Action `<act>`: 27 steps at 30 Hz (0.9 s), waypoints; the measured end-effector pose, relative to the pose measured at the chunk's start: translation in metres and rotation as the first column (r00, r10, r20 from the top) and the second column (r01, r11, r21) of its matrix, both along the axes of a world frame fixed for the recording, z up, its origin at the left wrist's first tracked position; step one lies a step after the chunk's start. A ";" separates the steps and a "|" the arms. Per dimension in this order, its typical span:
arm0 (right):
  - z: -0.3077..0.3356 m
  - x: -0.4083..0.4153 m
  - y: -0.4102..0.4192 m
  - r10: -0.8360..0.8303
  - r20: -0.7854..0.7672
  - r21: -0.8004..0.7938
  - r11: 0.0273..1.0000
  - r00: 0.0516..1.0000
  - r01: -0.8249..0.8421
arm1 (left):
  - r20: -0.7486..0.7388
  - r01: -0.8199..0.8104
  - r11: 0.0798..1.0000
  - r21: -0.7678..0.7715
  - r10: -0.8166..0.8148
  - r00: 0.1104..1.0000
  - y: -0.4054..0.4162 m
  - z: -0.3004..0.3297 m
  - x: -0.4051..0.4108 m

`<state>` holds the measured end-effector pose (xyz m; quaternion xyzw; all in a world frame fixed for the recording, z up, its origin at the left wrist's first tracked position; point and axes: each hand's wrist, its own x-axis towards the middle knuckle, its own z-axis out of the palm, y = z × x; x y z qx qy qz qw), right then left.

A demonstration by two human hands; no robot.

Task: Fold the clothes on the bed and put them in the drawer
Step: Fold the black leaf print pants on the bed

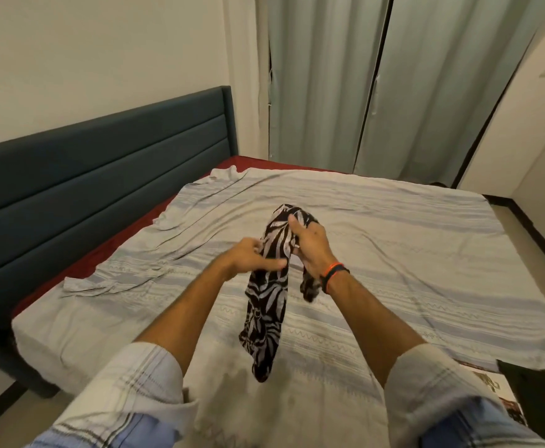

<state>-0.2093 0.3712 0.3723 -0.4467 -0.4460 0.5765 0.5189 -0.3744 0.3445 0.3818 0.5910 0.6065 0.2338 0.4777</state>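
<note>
A black garment with a white leaf print (pixel 266 312) hangs bunched in the air above the bed (pixel 394 253). My right hand (pixel 310 244) grips its upper part, thumb on the cloth, and a short end droops below my wrist. My left hand (pixel 251 255) holds the long hanging strip just left of the right hand, fingers curled against it. The strip's lower end reaches down toward the near edge of the bed. No drawer is in view.
A pale striped sheet covers the bed over a red layer (pixel 109 250). A dark padded headboard (pixel 103 169) runs along the left. Grey curtains (pixel 378 85) hang behind the bed. A dark object (pixel 536 392) sits at the lower right by the floor.
</note>
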 end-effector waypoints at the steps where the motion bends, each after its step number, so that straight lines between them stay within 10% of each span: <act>1: 0.007 0.002 0.006 -0.011 -0.121 -0.014 1.000 0.993 0.010 | -0.087 0.053 0.998 -0.046 -0.057 0.995 -0.005 -0.011 -0.003; 6: 0.027 0.017 0.007 0.147 -0.317 0.050 0.989 0.937 -0.139 | -0.026 -0.039 0.999 -0.019 0.039 0.999 -0.021 -0.040 -0.001; 11: 0.009 0.028 -0.011 0.346 0.450 -0.173 0.938 0.823 -0.299 | 0.360 -0.219 0.974 -0.059 0.225 0.905 -0.021 -0.018 0.016; 18: -0.020 0.028 -0.036 0.463 0.608 -0.202 0.876 0.645 -0.438 | 0.689 -0.310 0.926 -0.217 0.370 0.623 0.000 -0.005 0.031; 27: -0.013 0.017 -0.018 0.057 0.074 -0.105 0.993 0.996 -0.049 | 0.323 -0.113 0.985 -0.128 0.149 0.934 -0.017 -0.024 0.009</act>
